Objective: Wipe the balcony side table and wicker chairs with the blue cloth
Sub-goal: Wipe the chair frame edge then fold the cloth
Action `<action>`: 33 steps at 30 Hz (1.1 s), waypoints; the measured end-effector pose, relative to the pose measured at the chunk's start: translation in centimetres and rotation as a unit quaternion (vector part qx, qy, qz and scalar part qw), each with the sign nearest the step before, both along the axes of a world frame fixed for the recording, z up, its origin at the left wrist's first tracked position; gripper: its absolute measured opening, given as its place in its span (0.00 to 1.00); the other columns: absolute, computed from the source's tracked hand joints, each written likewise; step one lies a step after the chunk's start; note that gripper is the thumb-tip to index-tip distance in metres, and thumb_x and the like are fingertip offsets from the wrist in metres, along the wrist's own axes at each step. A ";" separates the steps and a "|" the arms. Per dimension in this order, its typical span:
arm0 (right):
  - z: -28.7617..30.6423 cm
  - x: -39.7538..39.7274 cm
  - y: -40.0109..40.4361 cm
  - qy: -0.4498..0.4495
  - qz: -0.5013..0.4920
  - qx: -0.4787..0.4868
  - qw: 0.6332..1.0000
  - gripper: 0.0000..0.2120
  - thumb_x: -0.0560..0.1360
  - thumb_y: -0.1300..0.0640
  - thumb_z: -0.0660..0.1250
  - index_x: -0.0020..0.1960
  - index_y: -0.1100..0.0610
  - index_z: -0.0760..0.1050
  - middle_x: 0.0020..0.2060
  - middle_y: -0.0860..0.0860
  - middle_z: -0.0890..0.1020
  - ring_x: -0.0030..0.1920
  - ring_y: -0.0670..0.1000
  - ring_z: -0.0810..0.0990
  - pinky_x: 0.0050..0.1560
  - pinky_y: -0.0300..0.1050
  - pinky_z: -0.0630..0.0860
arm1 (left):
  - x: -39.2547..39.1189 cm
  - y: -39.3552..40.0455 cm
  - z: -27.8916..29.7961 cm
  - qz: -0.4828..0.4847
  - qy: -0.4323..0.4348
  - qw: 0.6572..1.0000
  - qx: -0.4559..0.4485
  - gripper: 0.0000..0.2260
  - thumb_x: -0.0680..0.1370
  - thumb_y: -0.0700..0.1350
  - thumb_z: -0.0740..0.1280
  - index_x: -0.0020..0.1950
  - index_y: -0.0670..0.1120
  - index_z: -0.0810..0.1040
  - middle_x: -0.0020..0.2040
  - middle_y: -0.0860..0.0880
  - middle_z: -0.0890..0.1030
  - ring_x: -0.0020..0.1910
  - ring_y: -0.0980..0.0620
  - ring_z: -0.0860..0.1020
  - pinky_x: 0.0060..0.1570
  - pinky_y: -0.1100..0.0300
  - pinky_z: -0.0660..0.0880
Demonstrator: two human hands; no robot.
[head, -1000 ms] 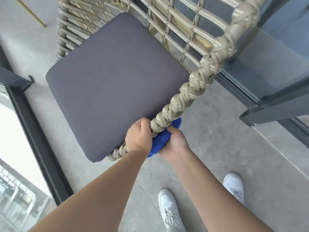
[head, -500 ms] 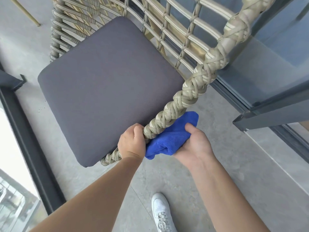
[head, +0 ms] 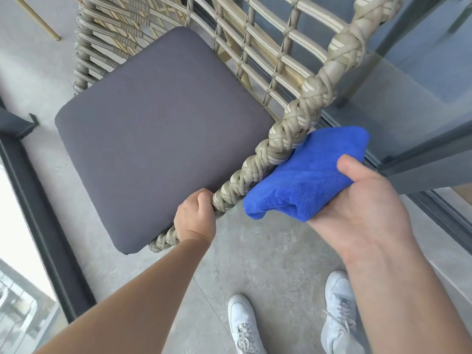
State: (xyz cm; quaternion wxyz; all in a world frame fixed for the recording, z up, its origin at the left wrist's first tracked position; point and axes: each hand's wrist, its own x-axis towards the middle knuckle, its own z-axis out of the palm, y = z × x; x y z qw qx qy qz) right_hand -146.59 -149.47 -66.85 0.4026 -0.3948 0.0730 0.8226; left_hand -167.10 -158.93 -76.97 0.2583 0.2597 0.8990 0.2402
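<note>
Two bare hands at the beige woven wicker chair. Left hand closed around its braided arm rail. Right hand just beside, gripping the folded blue microfibre cloth, pressed against the rail's outer side. Grey square seat cushion beyond left hand.

Wicker chair: woven, braided beige strands with a slight sheen over a frame. Seat cushion: matt grey fabric, smooth and finely textured. Blue cloth: soft, fuzzy microfibre-like pile, matt. Floor: grey mottled concrete-look surface, dull. Railing frame: dark matt metal. Shoes: white, smooth, leather-like.
</note>
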 end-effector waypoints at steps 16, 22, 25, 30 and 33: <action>-9.6 -5.0 -4.9 -0.156 0.110 -0.119 0.975 0.21 0.86 0.51 0.52 0.73 0.63 0.65 0.68 0.65 0.73 0.69 0.67 0.73 0.70 0.69 0.67 | -0.8 -0.5 -0.2 -0.103 -0.018 0.994 0.024 0.16 0.74 0.49 0.48 0.39 0.40 0.69 0.35 0.46 0.70 0.36 0.50 0.64 0.39 0.48 0.67; -14.3 -12.4 -7.0 -0.133 0.236 -0.132 0.953 0.22 0.81 0.51 0.54 0.71 0.55 0.73 0.67 0.59 0.78 0.62 0.71 0.75 0.72 0.66 0.66 | -1.6 -0.9 -0.9 -0.137 0.011 0.990 0.032 0.11 0.74 0.49 0.49 0.33 0.50 0.63 0.33 0.51 0.67 0.35 0.51 0.64 0.36 0.51 0.62; -14.3 -14.2 -6.7 -0.116 0.248 -0.144 0.951 0.14 0.82 0.51 0.55 0.48 0.54 0.77 0.44 0.54 0.84 0.52 0.60 0.83 0.51 0.51 0.77 | -1.5 -1.1 -1.2 -0.139 0.015 0.989 0.042 0.11 0.72 0.53 0.47 0.32 0.52 0.62 0.32 0.51 0.66 0.35 0.52 0.65 0.36 0.51 0.62; -14.0 -13.9 -4.9 -0.108 0.207 -0.156 0.960 0.20 0.84 0.51 0.50 0.35 0.54 0.66 0.23 0.52 0.76 0.23 0.52 0.78 0.33 0.42 0.72 | -1.2 -0.8 -1.3 -0.137 0.014 0.989 0.045 0.11 0.73 0.50 0.48 0.32 0.52 0.62 0.32 0.51 0.67 0.35 0.53 0.65 0.36 0.52 0.61; -14.5 -13.0 -5.2 -0.098 0.172 -0.156 0.968 0.15 0.83 0.53 0.52 0.46 0.57 0.73 0.41 0.56 0.81 0.42 0.55 0.80 0.46 0.51 0.75 | -1.3 -0.9 -1.3 -0.138 0.021 0.989 0.046 0.10 0.73 0.50 0.48 0.31 0.53 0.60 0.31 0.52 0.65 0.34 0.52 0.64 0.35 0.52 0.59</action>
